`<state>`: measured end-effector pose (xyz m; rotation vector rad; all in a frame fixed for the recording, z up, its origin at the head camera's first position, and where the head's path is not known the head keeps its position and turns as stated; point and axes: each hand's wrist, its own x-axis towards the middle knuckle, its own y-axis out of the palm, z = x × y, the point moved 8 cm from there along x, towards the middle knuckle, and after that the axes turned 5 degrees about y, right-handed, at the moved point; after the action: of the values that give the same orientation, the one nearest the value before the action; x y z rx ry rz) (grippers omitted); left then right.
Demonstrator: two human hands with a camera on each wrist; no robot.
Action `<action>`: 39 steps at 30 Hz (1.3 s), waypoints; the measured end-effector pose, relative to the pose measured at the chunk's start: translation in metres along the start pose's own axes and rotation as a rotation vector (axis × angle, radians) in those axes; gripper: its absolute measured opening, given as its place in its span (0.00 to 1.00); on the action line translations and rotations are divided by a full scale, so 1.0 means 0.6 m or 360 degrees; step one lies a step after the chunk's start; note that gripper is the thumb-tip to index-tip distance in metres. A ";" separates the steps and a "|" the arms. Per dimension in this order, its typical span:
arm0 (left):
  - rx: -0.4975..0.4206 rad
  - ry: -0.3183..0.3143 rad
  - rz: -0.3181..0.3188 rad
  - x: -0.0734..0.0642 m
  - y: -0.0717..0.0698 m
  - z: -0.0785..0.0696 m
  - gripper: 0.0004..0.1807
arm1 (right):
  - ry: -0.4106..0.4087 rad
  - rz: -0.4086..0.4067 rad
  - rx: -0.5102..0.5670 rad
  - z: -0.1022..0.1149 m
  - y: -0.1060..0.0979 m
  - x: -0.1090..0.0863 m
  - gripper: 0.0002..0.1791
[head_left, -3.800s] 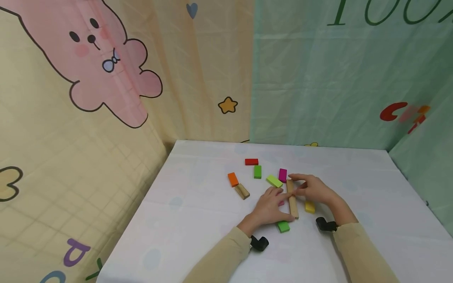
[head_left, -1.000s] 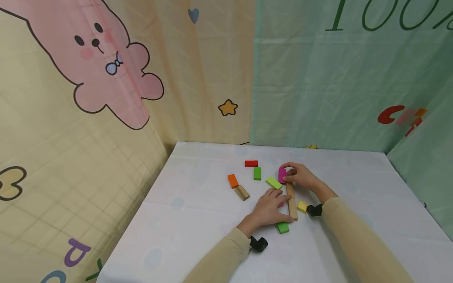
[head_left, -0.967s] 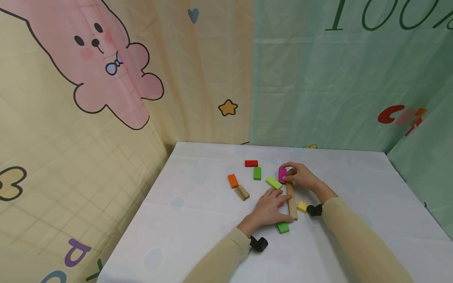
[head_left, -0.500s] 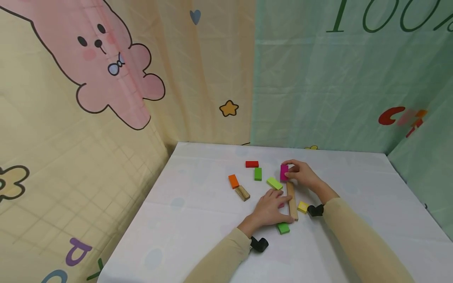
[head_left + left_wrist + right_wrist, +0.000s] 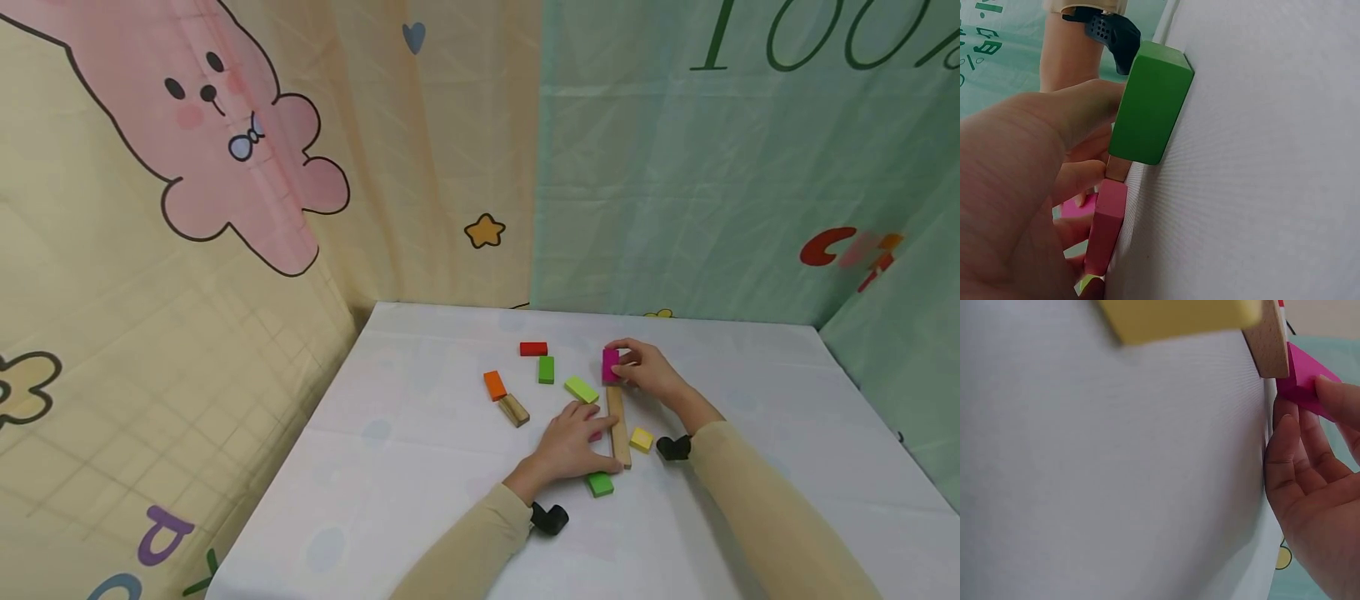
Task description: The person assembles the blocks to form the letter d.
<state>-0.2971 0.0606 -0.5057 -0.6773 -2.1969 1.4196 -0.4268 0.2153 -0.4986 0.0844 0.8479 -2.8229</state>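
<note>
From my remote station I am seeing the right hand (image 5: 648, 371) pinching a magenta block (image 5: 610, 365) between thumb and fingers at the far end of a long wooden strip (image 5: 618, 435); I am not managing to tell whether block and strip are touching. The strip is lying on the white-covered worktop (image 5: 420, 492), running from near to far. On its left, the left hand (image 5: 566, 442) is staying fairly wide, thumb touching the strip near its near end and index fingertip meeting it further along. A pink block (image 5: 1107, 228) is sitting within that hand's spread, and from the head camera I am getting only a sliver of it. A bright green block (image 5: 600, 486) is lying just on the near side of the left thumb, while a yellow block (image 5: 641, 440) is resting just right of the strip. Far of the left hand I am finding a lime block (image 5: 581, 389), lying aslant. Farther left, a darker green block (image 5: 546, 370) is lying just near of a red block (image 5: 533, 348), and an orange block (image 5: 494, 385) is lying beside a short wooden block (image 5: 514, 410). Behind the worktop, a printed curtain (image 5: 675, 192) is hanging.
</note>
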 end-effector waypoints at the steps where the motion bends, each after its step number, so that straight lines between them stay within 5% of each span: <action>1: 0.0000 -0.0003 0.0001 0.000 0.000 0.000 0.40 | 0.0005 -0.0002 -0.0003 -0.002 -0.001 0.000 0.24; 39: -0.0006 0.0026 0.0005 -0.001 0.002 -0.001 0.41 | 0.0011 0.0056 -0.0152 -0.021 0.006 -0.010 0.24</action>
<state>-0.2962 0.0611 -0.5070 -0.6915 -2.1875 1.4073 -0.4201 0.2205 -0.5104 0.0948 0.9711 -2.7465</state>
